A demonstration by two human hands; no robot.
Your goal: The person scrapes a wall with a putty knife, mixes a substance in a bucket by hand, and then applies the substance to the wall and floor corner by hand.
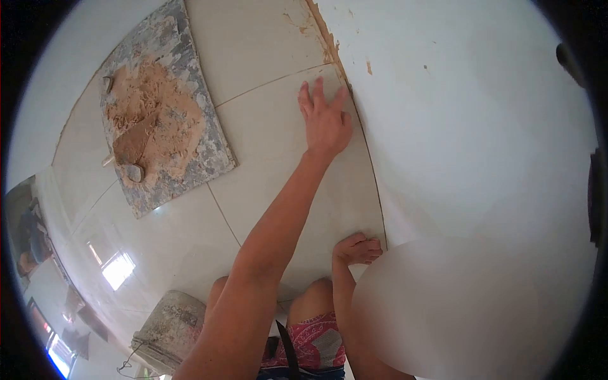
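My left hand (327, 125) is stretched forward over the pale floor tiles (278, 158), its fingers spread near the joint where floor meets white wall (462, 126). Nothing shows in it. Brown filler (326, 31) lines the upper part of that joint. Lower down, my right hand (359, 249) is close to the foot of the wall with its fingers curled together; whether it holds anything is hidden. To the left lies a grey, stained board (218, 152) bearing brown paste (180, 120) and a trowel-like tool (133, 142) coated in it.
A dirty, crusted bucket (171, 323) stands at the lower left, beside my bent knees, with a wire at its rim. Another wall rises at the far left. A pale, blurred round shape (462, 310) covers the lower right.
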